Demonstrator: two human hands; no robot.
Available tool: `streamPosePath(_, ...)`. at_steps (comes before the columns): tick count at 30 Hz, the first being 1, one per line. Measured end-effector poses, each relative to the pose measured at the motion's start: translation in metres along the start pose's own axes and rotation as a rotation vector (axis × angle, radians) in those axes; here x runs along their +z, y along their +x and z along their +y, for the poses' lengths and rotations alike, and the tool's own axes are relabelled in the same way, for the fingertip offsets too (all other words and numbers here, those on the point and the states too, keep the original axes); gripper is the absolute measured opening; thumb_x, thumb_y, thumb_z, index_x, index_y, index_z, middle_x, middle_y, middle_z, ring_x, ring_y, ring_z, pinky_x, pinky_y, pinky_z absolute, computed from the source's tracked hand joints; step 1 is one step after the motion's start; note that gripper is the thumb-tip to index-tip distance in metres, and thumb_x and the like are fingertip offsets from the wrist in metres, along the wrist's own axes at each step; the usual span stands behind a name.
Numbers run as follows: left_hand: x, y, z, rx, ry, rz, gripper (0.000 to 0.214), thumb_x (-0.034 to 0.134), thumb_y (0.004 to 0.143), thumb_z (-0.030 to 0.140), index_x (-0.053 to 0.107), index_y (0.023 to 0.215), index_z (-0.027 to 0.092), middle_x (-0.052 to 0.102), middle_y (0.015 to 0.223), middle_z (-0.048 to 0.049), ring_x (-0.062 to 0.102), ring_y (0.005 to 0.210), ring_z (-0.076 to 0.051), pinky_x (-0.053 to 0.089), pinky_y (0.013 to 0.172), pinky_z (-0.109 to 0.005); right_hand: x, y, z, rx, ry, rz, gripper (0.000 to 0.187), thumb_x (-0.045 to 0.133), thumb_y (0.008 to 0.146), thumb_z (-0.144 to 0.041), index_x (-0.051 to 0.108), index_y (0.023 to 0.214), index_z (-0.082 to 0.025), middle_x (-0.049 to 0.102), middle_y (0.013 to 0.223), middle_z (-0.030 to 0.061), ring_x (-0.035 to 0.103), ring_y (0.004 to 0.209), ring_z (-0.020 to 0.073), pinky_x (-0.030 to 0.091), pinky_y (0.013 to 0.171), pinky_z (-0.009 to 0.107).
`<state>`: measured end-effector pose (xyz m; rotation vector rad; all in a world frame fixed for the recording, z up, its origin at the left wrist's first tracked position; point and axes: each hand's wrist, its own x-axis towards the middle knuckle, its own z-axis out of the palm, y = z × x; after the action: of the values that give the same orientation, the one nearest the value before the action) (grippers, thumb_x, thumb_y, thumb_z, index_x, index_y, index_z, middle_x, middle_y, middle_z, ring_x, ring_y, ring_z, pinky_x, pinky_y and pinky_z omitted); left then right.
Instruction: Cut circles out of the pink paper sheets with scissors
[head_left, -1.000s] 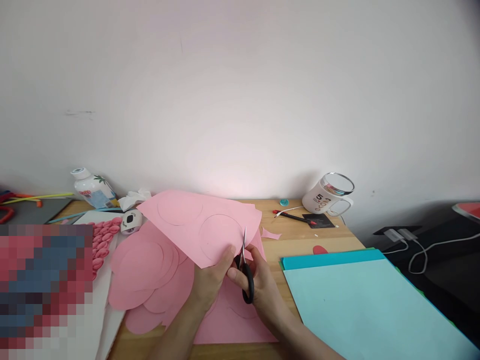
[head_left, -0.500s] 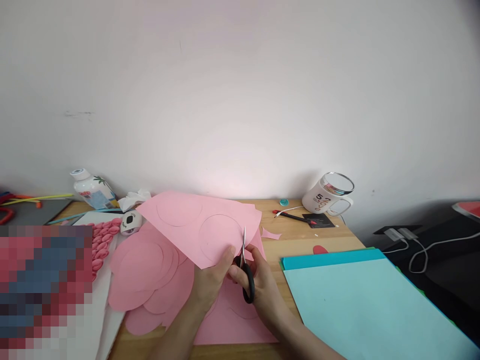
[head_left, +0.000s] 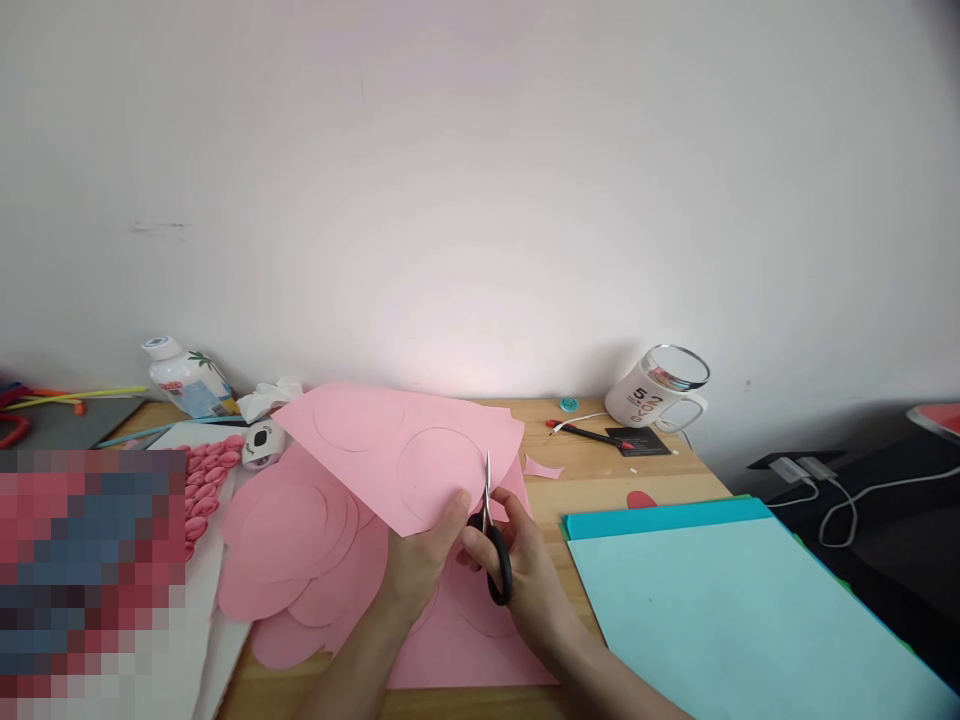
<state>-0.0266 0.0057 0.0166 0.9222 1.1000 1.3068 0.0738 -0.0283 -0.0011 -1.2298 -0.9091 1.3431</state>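
Note:
My left hand point(head_left: 422, 565) pinches the near edge of a pink paper sheet point(head_left: 390, 450) with pencilled circles on it and holds it lifted off the table. My right hand point(head_left: 525, 565) is closed around black-handled scissors point(head_left: 491, 540); their blades point up into the sheet's edge beside a drawn circle. Several cut pink circles point(head_left: 292, 540) lie stacked on the wooden table point(head_left: 592, 475) to the left, and another pink sheet point(head_left: 465, 640) lies under my hands.
Light blue and teal paper sheets point(head_left: 720, 600) lie at the right. A white mug point(head_left: 656, 395), a red-tipped pen point(head_left: 589, 433) and a black card stand at the back. A white bottle point(head_left: 180, 375), a paper punch point(head_left: 261, 443) and small pink petals point(head_left: 206, 480) lie at the left.
The scissors and my right hand have shifted very slightly; the pink sheet and my left hand stay where they were.

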Motion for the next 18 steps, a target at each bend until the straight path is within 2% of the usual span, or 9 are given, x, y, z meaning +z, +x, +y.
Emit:
streamPosePath(3, 0.002, -0.002, 0.003, -0.06, -0.026, -0.083, 0.021, 0.069, 0.065, 0.034, 0.059, 0.058, 0.017, 0.055, 0.044, 0.002, 0.052, 0.039, -0.013, 0.045, 0.035, -0.024, 0.0, -0.001, 0.0, 0.004, 0.007, -0.002, 0.054, 0.072, 0.07, -0.039, 0.043, 0.109, -0.018, 0.053, 0.057, -0.0057, 0.05, 0.058, 0.0151, 0.039, 0.055, 0.025)
streamPosePath(5, 0.003, -0.003, 0.004, -0.08, -0.055, -0.092, 0.02, 0.068, 0.065, 0.033, 0.057, 0.06, 0.017, 0.052, 0.042, 0.0039, 0.047, 0.033, -0.011, 0.041, 0.031, -0.023, 0.0, -0.001, 0.0, 0.011, 0.004, -0.001, 0.054, 0.071, 0.071, -0.037, 0.042, 0.111, -0.017, 0.053, 0.056, -0.0057, 0.05, 0.058, 0.0147, 0.039, 0.054, 0.025)
streamPosePath(9, 0.002, -0.003, 0.002, -0.108, -0.086, -0.076, 0.021, 0.069, 0.064, 0.033, 0.055, 0.063, 0.018, 0.049, 0.044, 0.0058, 0.047, 0.032, -0.011, 0.038, 0.027, -0.023, 0.0, -0.001, -0.001, 0.011, -0.009, 0.001, 0.055, 0.072, 0.07, -0.037, 0.043, 0.112, -0.015, 0.056, 0.055, -0.005, 0.048, 0.054, 0.0131, 0.038, 0.053, 0.023)
streamPosePath(13, -0.003, 0.002, -0.005, -0.177, -0.088, -0.121, 0.024, 0.071, 0.064, 0.037, 0.056, 0.065, 0.018, 0.049, 0.044, 0.0055, 0.049, 0.032, -0.014, 0.04, 0.027, -0.026, 0.001, -0.002, -0.002, 0.017, -0.001, 0.014, 0.057, 0.073, 0.069, -0.037, 0.042, 0.112, -0.015, 0.055, 0.053, -0.006, 0.048, 0.052, 0.0121, 0.037, 0.052, 0.023)
streamPosePath(15, -0.006, 0.004, -0.009, -0.163, -0.097, -0.102, 0.024, 0.071, 0.064, 0.036, 0.059, 0.072, 0.017, 0.055, 0.051, 0.0041, 0.053, 0.038, -0.015, 0.042, 0.029, -0.026, 0.003, -0.002, -0.002, 0.034, 0.01, 0.025, 0.06, 0.074, 0.068, -0.039, 0.042, 0.112, -0.015, 0.054, 0.052, -0.0065, 0.047, 0.052, 0.0123, 0.037, 0.052, 0.023)
streamPosePath(18, -0.007, 0.006, -0.011, -0.041, -0.082, 0.005, 0.025, 0.072, 0.065, 0.033, 0.062, 0.081, 0.018, 0.065, 0.072, -0.0003, 0.063, 0.063, -0.017, 0.053, 0.047, -0.025, 0.006, -0.004, 0.001, 0.052, 0.02, 0.032, 0.061, 0.073, 0.067, -0.043, 0.041, 0.11, -0.015, 0.054, 0.052, -0.006, 0.047, 0.053, 0.0131, 0.037, 0.052, 0.024)
